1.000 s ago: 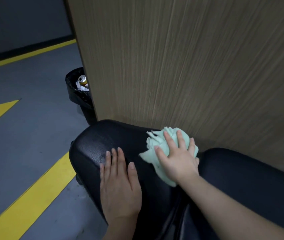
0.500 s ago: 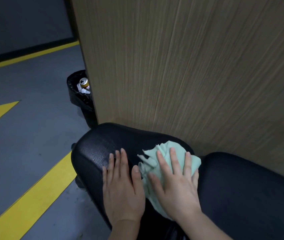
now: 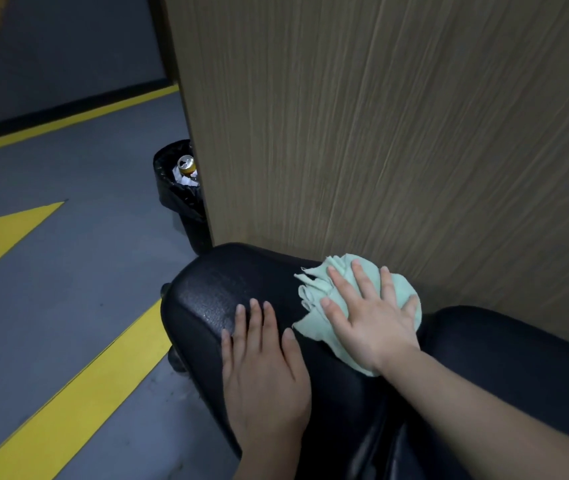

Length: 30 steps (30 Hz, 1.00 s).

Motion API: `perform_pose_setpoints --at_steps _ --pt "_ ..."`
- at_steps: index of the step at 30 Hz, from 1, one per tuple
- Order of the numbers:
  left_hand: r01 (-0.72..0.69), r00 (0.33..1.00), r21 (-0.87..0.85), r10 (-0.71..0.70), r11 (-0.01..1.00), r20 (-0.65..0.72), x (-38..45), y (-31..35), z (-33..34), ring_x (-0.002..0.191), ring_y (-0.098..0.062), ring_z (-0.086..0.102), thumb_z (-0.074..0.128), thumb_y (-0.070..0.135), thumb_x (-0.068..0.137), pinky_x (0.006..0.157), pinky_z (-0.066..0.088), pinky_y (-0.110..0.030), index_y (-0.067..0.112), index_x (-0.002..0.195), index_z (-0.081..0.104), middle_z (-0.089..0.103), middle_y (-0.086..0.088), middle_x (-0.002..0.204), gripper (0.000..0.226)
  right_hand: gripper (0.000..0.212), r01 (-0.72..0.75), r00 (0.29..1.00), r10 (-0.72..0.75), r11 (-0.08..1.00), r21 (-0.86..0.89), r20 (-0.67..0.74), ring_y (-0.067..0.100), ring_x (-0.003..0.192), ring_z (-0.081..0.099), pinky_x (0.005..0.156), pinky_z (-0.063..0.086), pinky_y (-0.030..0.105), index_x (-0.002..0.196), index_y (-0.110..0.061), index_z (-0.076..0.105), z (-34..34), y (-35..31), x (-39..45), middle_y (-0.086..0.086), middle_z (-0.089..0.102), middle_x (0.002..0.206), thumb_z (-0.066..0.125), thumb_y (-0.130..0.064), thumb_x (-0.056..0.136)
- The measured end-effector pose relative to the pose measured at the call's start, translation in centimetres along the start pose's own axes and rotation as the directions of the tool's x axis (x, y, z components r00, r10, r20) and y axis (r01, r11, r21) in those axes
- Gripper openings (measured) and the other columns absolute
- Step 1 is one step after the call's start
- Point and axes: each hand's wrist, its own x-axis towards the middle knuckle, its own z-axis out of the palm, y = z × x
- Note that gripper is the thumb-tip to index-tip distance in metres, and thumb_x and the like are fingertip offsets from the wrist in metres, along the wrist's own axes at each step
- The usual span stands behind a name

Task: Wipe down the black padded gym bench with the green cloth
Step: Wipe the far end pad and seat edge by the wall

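Black padded bench: green cloth lay on its top beneath the flat, spread right hand; left hand rested flat alongside, fingers straight.

The wooden panel hides part of the bin; the right hand covers much cloth.

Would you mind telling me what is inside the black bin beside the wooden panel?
In the black bin, a drink can sits on top of some white crumpled waste. The wooden panel covers the bin's right part, and anything deeper is hidden.
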Motion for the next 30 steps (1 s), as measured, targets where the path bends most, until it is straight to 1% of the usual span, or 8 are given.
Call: perform_pose_setpoints --at_steps 4,8,10,12,14,18,22,30 --pt "-0.014 1.0 -0.03 0.013 0.999 -0.021 0.1 0.0 -0.2 0.14 -0.016 0.03 0.004 0.044 0.1 0.114 0.01 -0.035 0.009 0.137 0.05 0.045 -0.003 0.145 0.068 0.066 0.036 0.996 -0.035 0.999 0.011 -0.076 0.028 0.142 -0.028 0.111 -0.001 0.066 0.141 -0.058 -0.013 1.9 -0.4 -4.6 -0.014 -0.02 0.158 -0.008 -0.075 0.077" --pt "-0.031 0.998 -0.106 0.025 0.994 -0.055 -0.1 0.1 -0.7 0.143 -0.01 0.02 -0.006 0.053 0.096 0.116 0.0 -0.027 0.016 0.141 0.045 0.039 0.002 0.148 0.077 0.057 0.082 0.996 -0.082 0.997 -0.004 -0.025 0.037 0.142 0.023 0.097 0.035 0.068 0.143 -0.045 0.032 3.5 -1.3 -8.5 -0.004 0.033 0.154 0.008 -0.063 0.095" --pt "-0.034 0.998 -0.131 0.027 0.991 -0.052 -0.1 0.0 -0.8 0.143 -0.008 0.018 -0.005 0.052 0.095 0.116 -0.001 -0.026 0.017 0.142 0.042 0.038 0.004 0.149 0.075 0.056 0.096 0.995 -0.097 0.995 -0.009 -0.031 0.033 0.145 0.01 0.1 0.029 0.069 0.145 -0.05 0.025 3.2 -1.4 -8.1 -0.007 0.024 0.158 0.004 -0.064 0.094" --pt "-0.025 0.999 -0.131 0.02 0.991 -0.04 -0.1 -0.1 -0.8 0.142 -0.009 0.021 0.004 0.047 0.096 0.116 0.002 -0.028 0.017 0.142 0.043 0.039 0.003 0.148 0.067 0.06 0.111 0.991 -0.11 0.994 0.002 -0.079 0.024 0.142 -0.028 0.109 0.003 0.07 0.143 -0.059 -0.002 2.8 -1.2 -7.0 -0.016 -0.01 0.16 -0.008 -0.072 0.084" --pt "-0.023 1.0 -0.128 0.021 0.992 -0.023 0.0 -0.1 -0.7 0.141 -0.012 0.025 0.01 0.043 0.097 0.115 0.005 -0.03 0.014 0.14 0.045 0.043 0.0 0.146 0.063 0.062 0.067 0.996 -0.064 0.997 0.048 -0.056 0.02 0.135 -0.042 0.108 -0.011 0.067 0.139 -0.06 -0.016 2.2 -1.1 -5.5 -0.019 -0.026 0.155 -0.007 -0.072 0.079" --pt "-0.021 1.0 -0.121 0.018 0.992 -0.026 0.0 -0.4 -0.3 0.14 -0.015 0.029 0.013 0.042 0.097 0.115 0.009 -0.033 0.014 0.139 0.048 0.046 -0.001 0.144 0.062 0.055 -0.002 1.0 0.002 1.0 0.014 0.016 0.025 0.141 -0.031 0.109 -0.003 0.069 0.144 -0.056 -0.01 0.4 -0.5 -1.4 -0.016 -0.022 0.157 0.008 -0.064 0.093" --pt "-0.029 0.999 -0.14 0.023 0.99 -0.046 0.2 -0.2 -0.1 0.139 -0.016 0.033 0.004 0.05 0.099 0.114 0.011 -0.034 0.015 0.137 0.051 0.049 -0.002 0.142 0.071 0.054 -0.02 1.0 0.02 0.999 0.038 0.017 0.026 0.145 -0.021 0.109 0.004 0.066 0.144 -0.057 -0.005 -0.4 0.4 0.8 -0.017 -0.016 0.158 0.011 -0.064 0.094" --pt "-0.04 0.999 -0.211 0.035 0.977 -0.025 -0.1 -0.2 -0.8 0.143 -0.009 0.022 -0.002 0.061 0.094 0.117 0.004 -0.029 0.024 0.144 0.041 0.038 0.009 0.148 0.076 0.063 -0.002 1.0 0.003 0.997 0.073 -0.015 0.026 0.138 -0.036 0.11 -0.001 0.066 0.144 -0.054 -0.014 0.9 -0.4 -4.0 -0.016 -0.027 0.155 0.0 -0.071 0.085"
